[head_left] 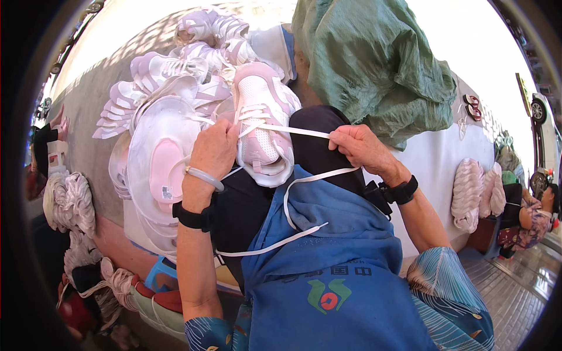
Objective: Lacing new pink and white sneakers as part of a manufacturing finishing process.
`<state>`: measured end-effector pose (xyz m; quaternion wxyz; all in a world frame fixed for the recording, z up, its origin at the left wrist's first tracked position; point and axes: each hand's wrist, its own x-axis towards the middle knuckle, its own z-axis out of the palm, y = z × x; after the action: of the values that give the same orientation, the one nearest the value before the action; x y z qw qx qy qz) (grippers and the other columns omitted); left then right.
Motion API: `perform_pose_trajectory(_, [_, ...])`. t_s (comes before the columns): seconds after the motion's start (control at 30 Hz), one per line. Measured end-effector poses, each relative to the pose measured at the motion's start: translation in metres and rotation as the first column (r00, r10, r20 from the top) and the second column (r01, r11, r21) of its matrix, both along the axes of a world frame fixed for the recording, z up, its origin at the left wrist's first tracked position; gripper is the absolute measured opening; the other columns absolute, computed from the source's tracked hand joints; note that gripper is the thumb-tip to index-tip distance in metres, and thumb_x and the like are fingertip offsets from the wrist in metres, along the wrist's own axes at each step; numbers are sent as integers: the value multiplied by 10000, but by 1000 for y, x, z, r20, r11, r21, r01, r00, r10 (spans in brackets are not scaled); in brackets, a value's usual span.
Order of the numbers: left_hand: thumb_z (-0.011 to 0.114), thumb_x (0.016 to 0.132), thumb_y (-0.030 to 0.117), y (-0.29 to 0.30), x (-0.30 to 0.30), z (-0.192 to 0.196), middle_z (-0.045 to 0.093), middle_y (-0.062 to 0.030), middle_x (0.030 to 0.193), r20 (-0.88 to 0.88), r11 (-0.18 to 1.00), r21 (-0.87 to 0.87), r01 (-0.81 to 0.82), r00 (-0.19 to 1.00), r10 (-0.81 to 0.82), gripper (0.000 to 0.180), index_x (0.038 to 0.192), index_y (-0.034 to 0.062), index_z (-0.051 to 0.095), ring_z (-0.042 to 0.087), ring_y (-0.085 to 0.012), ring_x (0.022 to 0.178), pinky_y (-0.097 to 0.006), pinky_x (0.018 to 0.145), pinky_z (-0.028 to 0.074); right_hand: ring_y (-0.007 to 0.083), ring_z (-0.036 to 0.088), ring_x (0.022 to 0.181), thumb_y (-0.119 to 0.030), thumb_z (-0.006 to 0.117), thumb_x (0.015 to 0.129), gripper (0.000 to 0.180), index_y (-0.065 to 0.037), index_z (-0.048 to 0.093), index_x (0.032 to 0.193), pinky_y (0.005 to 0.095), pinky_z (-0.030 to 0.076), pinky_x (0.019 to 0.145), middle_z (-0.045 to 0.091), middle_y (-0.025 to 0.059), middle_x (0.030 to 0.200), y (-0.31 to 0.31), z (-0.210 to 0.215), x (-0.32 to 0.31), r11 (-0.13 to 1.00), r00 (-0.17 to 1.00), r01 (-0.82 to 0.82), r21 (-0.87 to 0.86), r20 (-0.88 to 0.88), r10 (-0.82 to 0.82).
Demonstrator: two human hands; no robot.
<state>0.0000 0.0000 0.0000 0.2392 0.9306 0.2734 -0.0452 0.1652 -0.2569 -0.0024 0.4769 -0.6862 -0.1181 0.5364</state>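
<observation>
A white and pale pink sneaker (261,143) rests on my lap with its toe pointing away from me. Its white shoelace (295,131) is threaded partway through the eyelets. My right hand (358,146) pinches the lace, which runs taut from the shoe; the loose length loops down over my blue apron (328,245). At the shoe's left side my left hand (214,149) is closed, with fingertips at the lace by the eyelets. A white lace end passes under this hand. Just left of it lies a pink insole (167,167) on a pale, clear plastic sheet or tray.
Stacked white and lilac shoe uppers (146,82) spread ahead on the left. A big green sack (374,64) stands ahead right. Bundles of laces (468,193) lie at the right, and more lace bundles (70,202) at the left. Another person (530,210) sits far right.
</observation>
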Motion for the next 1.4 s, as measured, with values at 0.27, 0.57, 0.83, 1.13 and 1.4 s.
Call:
perform_pose_trajectory(0.27, [523,920,151,-1,-8,-12,603,-242,822,237,990,134,-46,971,13,181,899,-28,544,580,-434,807,-485,701,447,39,354,510,-280,563,936,320,-41,643,740,228,264,448,432,-56,596,-6,5,6,994,989,-104,-31,101,107])
perform_pose_trajectory(0.57, [539,910,144,1,2,-25,581,-254,855,146,964,229,-132,984,100,161,912,-16,549,574,-434,816,-481,710,456,80,446,590,-253,569,915,309,-1,642,752,264,371,549,492,-2,592,-14,-11,6,988,901,-157,-1,410,144])
perform_pose_trajectory(0.83, [590,919,205,-2,-8,4,619,-196,935,376,992,-3,-127,919,119,225,980,-7,635,598,-344,818,-404,735,474,210,566,673,-189,626,857,183,-13,647,905,308,453,637,609,102,793,-12,-14,7,999,598,30,32,800,-44])
perform_pose_trajectory(1.13, [574,965,256,16,-82,81,624,-41,930,345,856,-484,-183,859,379,273,969,-6,652,494,-79,655,-229,589,402,270,611,751,-167,686,814,194,-34,666,954,354,500,658,570,120,894,10,29,-38,793,507,-610,18,777,373])
perform_pose_trajectory(1.4, [514,1000,244,53,-207,99,616,-46,994,462,503,-795,-338,200,864,293,1115,-12,598,432,-59,599,-225,525,389,305,602,777,-130,646,830,101,-33,621,846,409,494,649,525,140,865,12,13,-50,672,213,-681,-292,798,563])
